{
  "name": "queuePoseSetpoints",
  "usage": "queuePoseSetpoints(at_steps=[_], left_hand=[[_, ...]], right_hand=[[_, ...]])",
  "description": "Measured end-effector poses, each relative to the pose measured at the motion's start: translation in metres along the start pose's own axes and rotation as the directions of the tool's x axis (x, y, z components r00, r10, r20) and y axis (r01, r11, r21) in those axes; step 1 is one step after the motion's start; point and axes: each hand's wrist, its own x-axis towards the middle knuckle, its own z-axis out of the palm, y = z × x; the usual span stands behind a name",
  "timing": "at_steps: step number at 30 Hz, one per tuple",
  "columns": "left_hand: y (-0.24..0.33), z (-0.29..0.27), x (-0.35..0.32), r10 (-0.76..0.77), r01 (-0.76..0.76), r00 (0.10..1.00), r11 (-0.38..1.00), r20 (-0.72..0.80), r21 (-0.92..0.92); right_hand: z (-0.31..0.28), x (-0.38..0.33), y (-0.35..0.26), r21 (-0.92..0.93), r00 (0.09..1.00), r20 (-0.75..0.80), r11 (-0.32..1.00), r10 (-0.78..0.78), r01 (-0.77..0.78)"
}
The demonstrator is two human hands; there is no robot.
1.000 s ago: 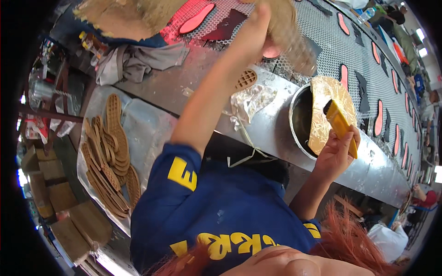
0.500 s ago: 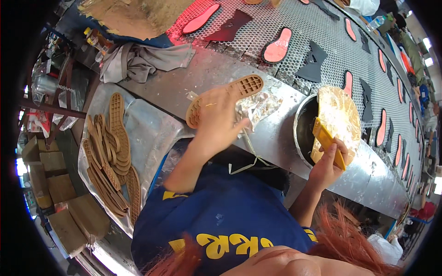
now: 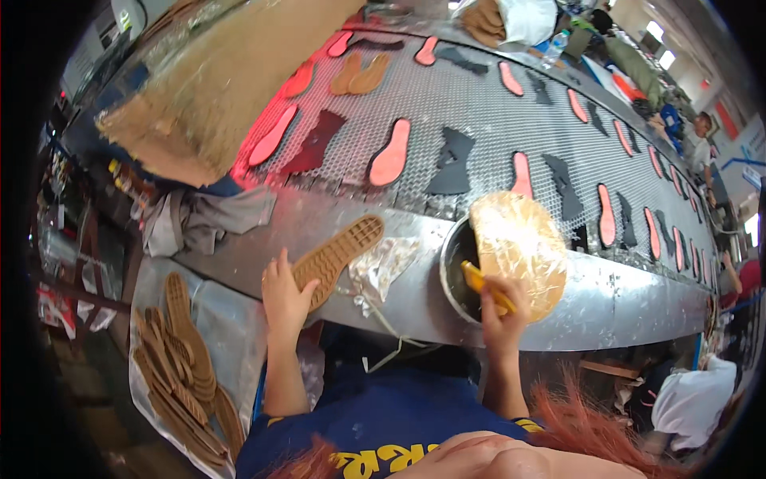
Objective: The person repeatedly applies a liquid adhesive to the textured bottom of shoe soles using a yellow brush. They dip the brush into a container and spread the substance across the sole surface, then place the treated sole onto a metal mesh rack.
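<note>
A tan shoe sole point(image 3: 339, 257) with a ridged, gridded tread lies at a slant on the metal table edge. At its near left end is my left hand point(image 3: 285, 297), fingers stretched apart, the thumb touching the sole. My right hand point(image 3: 504, 310) grips a flat yellow brush point(image 3: 488, 289) over a round metal pot point(image 3: 447, 275). The brush's far end is hard to make out against the dark inside of the pot. A round, tan lid-like board point(image 3: 523, 247), wrapped in shiny film, partly covers the pot. Crumpled whitish sheet point(image 3: 384, 267) lies between sole and pot.
Many tan soles point(image 3: 179, 359) are piled on a plastic-covered surface at the left. A grey cloth point(image 3: 211, 219) lies beyond them. Behind the table edge, a mesh conveyor point(image 3: 423, 104) carries pink insoles point(image 3: 391, 152) and black cut pieces point(image 3: 453, 160). A white string point(image 3: 391, 351) hangs over the edge.
The view has shifted, showing more of the conveyor. My left hand has moved off the sole's top to its near left end. The brush stays in my right hand, now lower over the pot.
</note>
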Motion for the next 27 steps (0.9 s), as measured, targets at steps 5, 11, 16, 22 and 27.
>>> queuePoseSetpoints(at_steps=[5, 11, 16, 22, 27], left_hand=[[0.012, -0.016, 0.003, -0.023, 0.033, 0.997, 0.99, 0.078, -0.137], [0.031, -0.029, -0.009, 0.032, -0.082, 0.994, 0.842, -0.104, -0.533], [0.064, -0.067, -0.022, -0.085, -0.09, 0.973, 0.716, -0.215, -0.692], [0.05, -0.052, 0.0, -0.155, -0.031, 0.977, 0.575, -0.146, -0.818], [0.049, -0.071, -0.005, 0.116, -0.173, 0.982, 0.864, -0.148, -0.473]], right_hand=[[0.01, -0.004, 0.01, -0.33, 0.982, 0.125, 0.927, -0.142, 0.176], [0.006, -0.007, 0.005, -0.26, 0.99, 0.092, 0.957, -0.111, 0.132], [-0.003, -0.006, 0.006, -0.061, 0.99, 0.134, 0.997, -0.041, 0.05], [-0.009, -0.01, 0.01, 0.14, 0.99, 0.097, 0.984, 0.098, -0.111], [-0.009, -0.011, 0.01, 0.131, 0.992, 0.093, 0.987, 0.08, -0.092]])
